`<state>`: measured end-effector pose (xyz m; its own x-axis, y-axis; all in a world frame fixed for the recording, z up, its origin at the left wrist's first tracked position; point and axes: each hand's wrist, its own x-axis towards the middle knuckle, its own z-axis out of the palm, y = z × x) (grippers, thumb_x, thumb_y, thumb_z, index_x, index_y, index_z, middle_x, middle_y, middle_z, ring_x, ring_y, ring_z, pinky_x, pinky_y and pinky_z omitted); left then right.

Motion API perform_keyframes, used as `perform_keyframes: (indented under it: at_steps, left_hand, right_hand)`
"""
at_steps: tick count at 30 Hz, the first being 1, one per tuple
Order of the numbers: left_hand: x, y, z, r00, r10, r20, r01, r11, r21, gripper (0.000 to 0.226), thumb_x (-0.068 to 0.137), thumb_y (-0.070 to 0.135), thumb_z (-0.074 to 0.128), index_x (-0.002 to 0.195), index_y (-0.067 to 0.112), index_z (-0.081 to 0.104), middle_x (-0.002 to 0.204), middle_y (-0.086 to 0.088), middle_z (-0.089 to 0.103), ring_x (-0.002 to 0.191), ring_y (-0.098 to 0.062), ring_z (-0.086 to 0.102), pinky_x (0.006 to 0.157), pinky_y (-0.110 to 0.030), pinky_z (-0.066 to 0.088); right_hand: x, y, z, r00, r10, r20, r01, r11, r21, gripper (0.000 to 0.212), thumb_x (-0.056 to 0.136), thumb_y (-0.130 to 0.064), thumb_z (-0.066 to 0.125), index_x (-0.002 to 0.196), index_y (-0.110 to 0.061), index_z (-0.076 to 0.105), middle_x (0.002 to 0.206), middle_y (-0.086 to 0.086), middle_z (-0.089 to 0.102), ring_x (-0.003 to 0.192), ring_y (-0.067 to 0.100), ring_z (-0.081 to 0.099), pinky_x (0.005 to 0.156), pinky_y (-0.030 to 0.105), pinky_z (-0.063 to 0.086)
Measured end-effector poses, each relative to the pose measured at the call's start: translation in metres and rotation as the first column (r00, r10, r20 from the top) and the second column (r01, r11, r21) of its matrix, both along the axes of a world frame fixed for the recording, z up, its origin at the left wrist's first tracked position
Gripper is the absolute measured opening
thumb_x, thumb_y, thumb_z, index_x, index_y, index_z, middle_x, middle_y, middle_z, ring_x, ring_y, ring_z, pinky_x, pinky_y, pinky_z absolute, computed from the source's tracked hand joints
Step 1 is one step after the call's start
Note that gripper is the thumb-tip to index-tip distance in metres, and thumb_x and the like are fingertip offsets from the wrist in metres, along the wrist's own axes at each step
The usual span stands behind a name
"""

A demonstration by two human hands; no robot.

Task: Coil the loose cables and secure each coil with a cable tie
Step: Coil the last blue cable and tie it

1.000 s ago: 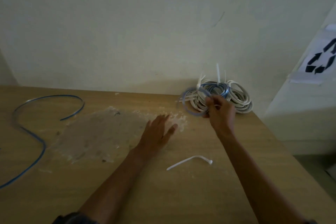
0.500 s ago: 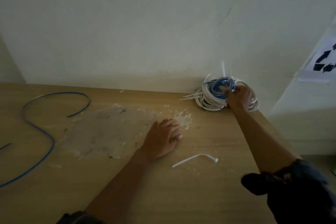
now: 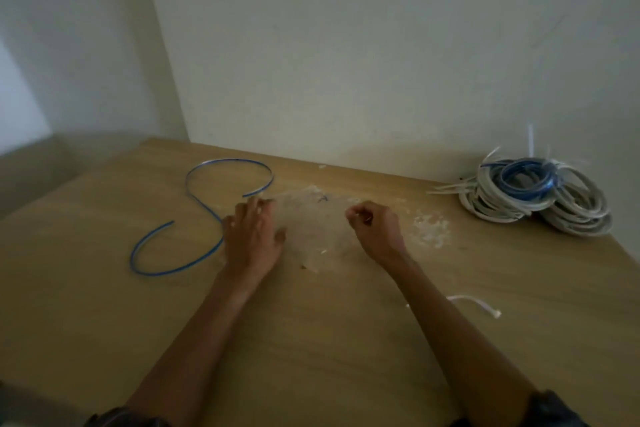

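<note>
A loose blue cable (image 3: 194,191) lies in an S-shape on the left of the wooden table (image 3: 346,340). My left hand (image 3: 252,236) rests flat over part of it, fingers straight. My right hand (image 3: 375,229) hovers at the table's middle with its fingers curled into a fist; nothing shows in it. At the back right, against the wall, sits a pile of tied coils (image 3: 533,194), white ones with a blue coil on top and cable-tie tails sticking up. A single white cable tie (image 3: 478,305) lies on the table to the right of my right forearm.
A pale scuffed patch with white flakes (image 3: 429,229) marks the table's middle. The wall runs close behind the table. The table's left edge and far left corner drop off to the floor.
My right hand let go of the blue coil on the pile and drew back to the middle, now curled. My left hand slid left onto the loose blue cable. The view swung left.
</note>
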<state>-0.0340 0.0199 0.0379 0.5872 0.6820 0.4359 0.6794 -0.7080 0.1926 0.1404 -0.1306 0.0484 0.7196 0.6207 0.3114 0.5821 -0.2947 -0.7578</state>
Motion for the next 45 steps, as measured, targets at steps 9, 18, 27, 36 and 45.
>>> perform_keyframes:
  at_steps: [9, 18, 27, 36, 45]
  left_hand:
    - [0.0, 0.001, -0.013, 0.881, -0.341, 0.328, 0.431, 0.864, -0.259, 0.025, 0.092, 0.006, 0.069, 0.113, 0.019, 0.07, 0.106, 0.0, 0.067, 0.087, -0.008, 0.064, 0.08, -0.032, 0.056]
    - [0.023, -0.032, 0.0, 0.647, -0.503, 0.574, 0.642, 0.765, -0.054, 0.021, 0.089, 0.025, 0.077, 0.107, 0.016, 0.07, 0.086, 0.011, 0.068, 0.071, -0.008, 0.062, 0.069, -0.026, 0.054]
    - [0.041, -0.011, 0.02, 0.627, -0.349, 0.696, 0.545, 0.836, -0.072, 0.032, 0.103, 0.036, 0.055, 0.078, 0.017, 0.048, 0.064, 0.005, 0.044, 0.058, -0.012, 0.041, 0.052, -0.032, 0.035]
    - [0.06, -0.011, 0.009, 0.486, 0.684, 0.544, 0.655, 0.127, -0.745, 0.031, 0.105, 0.031, 0.054, 0.078, 0.016, 0.047, 0.06, 0.005, 0.028, 0.039, -0.008, 0.028, 0.034, -0.021, 0.023]
    - [0.062, -0.023, 0.015, 0.419, 0.765, 0.489, 0.727, 0.04, -0.685, 0.043, 0.108, 0.039, 0.045, 0.073, 0.014, 0.042, 0.047, 0.005, 0.023, 0.033, -0.008, 0.02, 0.033, -0.02, 0.02]
  right_hand:
    - [-0.047, 0.029, -0.03, 0.948, 0.279, 0.154, -0.249, 0.949, -0.191, 0.064, 0.089, -0.017, 0.071, 0.147, -0.03, 0.047, 0.11, 0.001, 0.061, 0.09, 0.016, 0.059, 0.086, 0.035, 0.054]
    - [0.013, -0.007, 0.003, 0.985, -0.123, 0.124, 0.083, 0.956, 0.283, 0.023, 0.086, -0.005, 0.07, 0.095, -0.025, 0.077, 0.092, -0.002, 0.07, 0.086, 0.016, 0.066, 0.074, 0.031, 0.052]
    - [0.037, -0.029, 0.032, 0.969, -0.244, -0.046, 0.247, 0.933, 0.262, 0.038, 0.086, -0.035, 0.079, 0.059, -0.019, 0.058, 0.046, -0.007, 0.046, 0.047, 0.003, 0.037, 0.045, 0.021, 0.026]
    - [0.027, -0.039, 0.027, 0.955, 0.203, -0.216, -0.166, 0.97, 0.177, 0.036, 0.096, -0.042, 0.062, 0.121, -0.016, 0.064, 0.066, -0.001, 0.061, 0.056, 0.005, 0.051, 0.057, 0.024, 0.042]
    - [-0.02, -0.017, 0.029, 0.876, 0.418, -0.238, -0.404, 0.908, 0.108, 0.02, 0.092, -0.029, 0.072, 0.095, -0.009, 0.077, 0.064, 0.002, 0.066, 0.059, 0.009, 0.057, 0.061, 0.024, 0.046]
